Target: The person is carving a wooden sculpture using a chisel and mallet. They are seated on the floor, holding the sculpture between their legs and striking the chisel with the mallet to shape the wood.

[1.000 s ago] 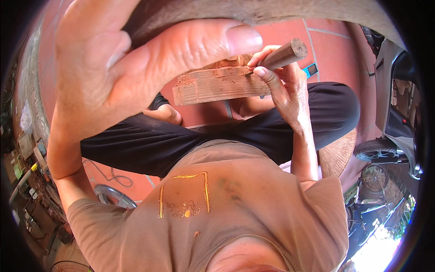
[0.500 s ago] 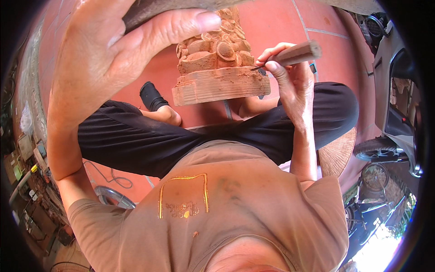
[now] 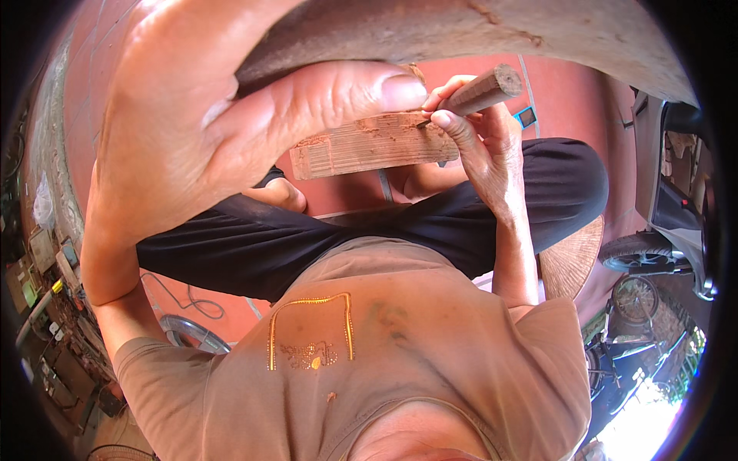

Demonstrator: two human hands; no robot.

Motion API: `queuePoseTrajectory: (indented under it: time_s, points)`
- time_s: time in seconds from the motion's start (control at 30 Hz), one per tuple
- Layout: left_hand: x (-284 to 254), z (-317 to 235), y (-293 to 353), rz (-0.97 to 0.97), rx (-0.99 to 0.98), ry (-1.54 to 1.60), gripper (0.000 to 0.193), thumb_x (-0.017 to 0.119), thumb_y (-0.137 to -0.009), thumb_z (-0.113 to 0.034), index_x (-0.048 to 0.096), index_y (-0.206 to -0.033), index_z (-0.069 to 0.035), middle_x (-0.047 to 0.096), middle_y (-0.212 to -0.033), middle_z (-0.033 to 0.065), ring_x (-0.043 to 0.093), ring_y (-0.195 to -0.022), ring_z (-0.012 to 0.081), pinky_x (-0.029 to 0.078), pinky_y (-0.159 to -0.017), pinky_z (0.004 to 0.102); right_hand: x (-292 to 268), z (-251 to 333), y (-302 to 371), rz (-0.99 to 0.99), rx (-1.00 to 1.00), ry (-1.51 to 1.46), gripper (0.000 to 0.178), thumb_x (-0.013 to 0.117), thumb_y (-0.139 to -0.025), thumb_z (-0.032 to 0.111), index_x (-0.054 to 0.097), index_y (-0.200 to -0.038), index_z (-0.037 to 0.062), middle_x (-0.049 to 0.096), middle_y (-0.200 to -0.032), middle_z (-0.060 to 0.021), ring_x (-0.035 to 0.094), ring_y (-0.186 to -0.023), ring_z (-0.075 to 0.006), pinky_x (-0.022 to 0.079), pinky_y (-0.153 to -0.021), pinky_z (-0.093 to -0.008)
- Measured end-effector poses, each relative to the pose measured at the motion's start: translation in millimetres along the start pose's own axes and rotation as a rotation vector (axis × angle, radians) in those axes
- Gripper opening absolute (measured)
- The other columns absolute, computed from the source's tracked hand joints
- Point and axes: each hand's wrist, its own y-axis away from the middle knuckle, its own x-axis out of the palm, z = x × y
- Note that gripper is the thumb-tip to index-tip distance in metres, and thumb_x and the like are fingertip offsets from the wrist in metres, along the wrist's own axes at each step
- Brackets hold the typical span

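Note:
A reddish wood carving [image 3: 369,154] stands on the floor between my feet. Its plain ridged base shows, while most of the carved upper part is hidden. My left hand [image 3: 181,138], raised close to the view, is wrapped round a thick wooden mallet [image 3: 477,34] that stretches across the top. My right hand [image 3: 492,150] pinches a wood-handled chisel [image 3: 484,91]. The thin metal end of the chisel meets the upper edge of the base, near its right end. The chisel's handle tilts up to the right, below the mallet.
Red floor tiles [image 3: 573,100] lie around the carving. A small dark square object with a blue rim [image 3: 526,117] is beyond my right hand. A motorbike [image 3: 669,192] stands at the right, and clutter [image 3: 58,323] lines the left. A round woven piece [image 3: 573,257] lies by my right knee.
My left hand has come down and to the right with the mallet, now covering most of the carving. My right hand and the chisel have shifted slightly left.

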Motion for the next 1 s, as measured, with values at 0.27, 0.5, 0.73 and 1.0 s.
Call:
queuePoseTrajectory:
  time_s: [0.27,0.5,0.73,1.0]
  points:
    - [-1,-2,0,0.005,0.004,-0.021,0.072,0.078,-0.083,-0.017,0.046,-0.144,0.001,0.067,-0.115,0.0253,0.072,-0.096,0.0324,0.060,-0.079,0.0383,1,2,-1,0.008,-0.016,0.074,0.021,0.067,-0.095,0.008,0.058,-0.112,0.0008,0.066,-0.102,-0.0064,0.065,-0.096,-0.0148,0.053,-0.088,-0.0316]
    - [6,0,4,0.021,-0.002,-0.034,0.071,0.078,-0.083,-0.017,0.047,-0.144,0.000,0.068,-0.114,0.0256,0.072,-0.095,0.0328,0.061,-0.078,0.0388,2,4,-1,-0.006,-0.024,0.089,0.022,0.069,-0.095,0.014,0.059,-0.111,0.0023,0.068,-0.098,-0.0065,0.067,-0.093,-0.0162,0.054,-0.085,-0.0324]
    - [-17,-16,-12,0.191,-0.094,-0.278,0.071,0.078,-0.083,-0.016,0.046,-0.145,-0.001,0.066,-0.120,0.0250,0.071,-0.102,0.0319,0.060,-0.081,0.0380,1,-3,-1,-0.002,-0.021,-0.007,0.019,0.064,-0.096,0.005,0.056,-0.114,0.0009,0.064,-0.103,-0.0078,0.064,-0.093,-0.0155,0.053,-0.088,-0.0322]
    - [-15,0,-3,0.031,0.001,-0.070,0.071,0.078,-0.084,-0.016,0.046,-0.145,-0.001,0.067,-0.119,0.0224,0.072,-0.100,0.0291,0.061,-0.081,0.0362,-7,-4,-3,-0.172,-0.028,-0.066,0.017,0.066,-0.095,0.007,0.058,-0.110,0.0022,0.067,-0.095,-0.0049,0.067,-0.090,-0.0134,0.054,-0.081,-0.0302]
